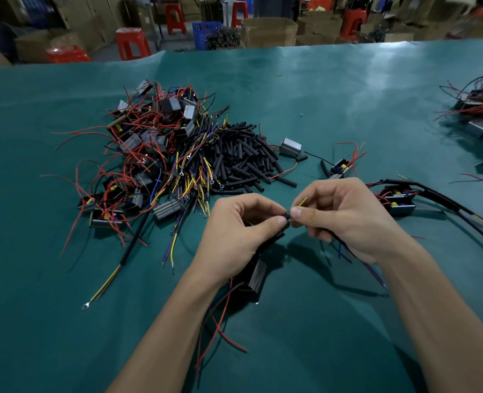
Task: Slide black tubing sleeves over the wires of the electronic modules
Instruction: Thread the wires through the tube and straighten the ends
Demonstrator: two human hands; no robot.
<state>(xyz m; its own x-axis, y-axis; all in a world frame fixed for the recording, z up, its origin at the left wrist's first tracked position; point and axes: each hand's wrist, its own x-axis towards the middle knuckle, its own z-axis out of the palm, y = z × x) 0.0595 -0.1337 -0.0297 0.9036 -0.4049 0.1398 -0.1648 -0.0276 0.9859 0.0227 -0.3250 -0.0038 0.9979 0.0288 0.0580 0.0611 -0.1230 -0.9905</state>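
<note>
Cardboard boxes [270, 31] and red plastic stools [132, 42] fill the workshop floor beyond the far edge of a wide desk [319, 86] covered in teal sheeting. Left of centre on the desk lies a big tangled heap of electronic modules [149, 148] with red, yellow and blue wires, and just to its right, touching it, a pile of short black tubing sleeves [243, 157]. A smaller cluster of modules [481, 114] sits at the far right edge. Near the right hand, a sleeved module [399, 201] rests with its long black-covered wires running off to the right.

At the near centre, the left hand [240, 228] pinches one black sleeve [284, 219] between thumb and curled fingers, with a grey module [256, 276] hanging below the palm and its red wires trailing on the desk toward the viewer. The right hand [345, 219] pinches a yellow wire [302, 201] at the sleeve's mouth, thumb tip almost touching the left thumb; dark wires trail beneath it.
</note>
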